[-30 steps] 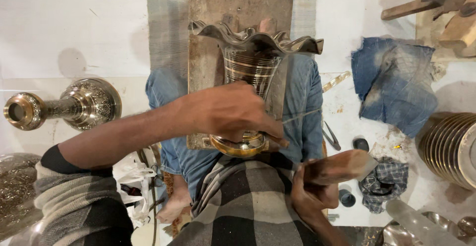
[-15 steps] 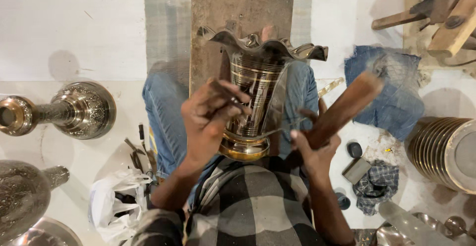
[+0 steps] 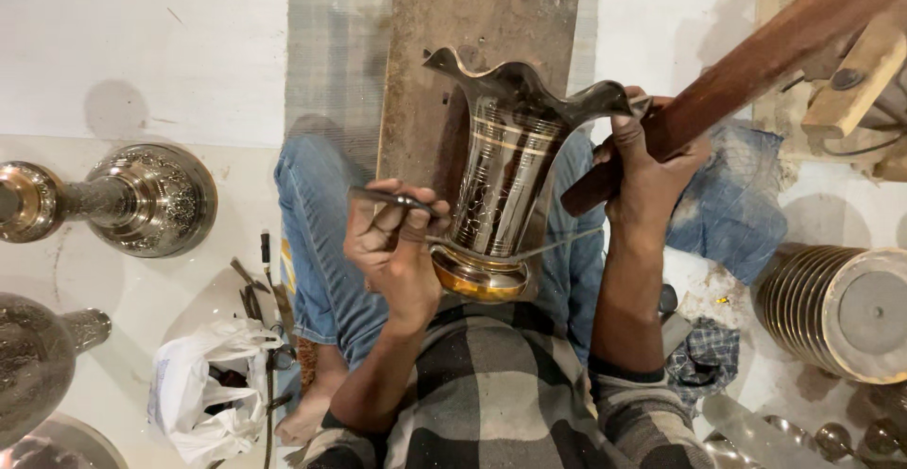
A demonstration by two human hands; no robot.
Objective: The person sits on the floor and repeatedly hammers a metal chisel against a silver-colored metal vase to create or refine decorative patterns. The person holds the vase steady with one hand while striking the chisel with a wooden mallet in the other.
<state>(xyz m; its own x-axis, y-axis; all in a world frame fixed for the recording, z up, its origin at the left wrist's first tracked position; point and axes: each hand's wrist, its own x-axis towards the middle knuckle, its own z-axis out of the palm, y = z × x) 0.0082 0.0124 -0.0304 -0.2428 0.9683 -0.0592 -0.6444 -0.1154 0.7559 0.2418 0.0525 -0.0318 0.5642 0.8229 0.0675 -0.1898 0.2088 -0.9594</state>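
An engraved metal vase (image 3: 505, 171) with a wavy flared rim and a brass-coloured foot lies between my knees on a worn wooden board (image 3: 472, 34). My left hand (image 3: 392, 242) pinches a thin metal chisel (image 3: 397, 201) whose tip rests against the vase's lower body. My right hand (image 3: 647, 162) is closed on the handle of a long dark wooden mallet (image 3: 756, 68), raised to the right of the vase's rim. Jeans cover both legs, and my bare foot shows at the lower left.
Engraved metal vessels (image 3: 132, 200) lie at the left, another (image 3: 33, 365) below them. A ribbed metal piece (image 3: 836, 308) lies at the right. Blue cloth (image 3: 732, 209), a white plastic bag (image 3: 213, 389) and loose small tools (image 3: 260, 285) sit on the white floor.
My right hand has lifted the mallet up and to the right. My left hand has shifted left and lower, setting the chisel against the vase's lower body.
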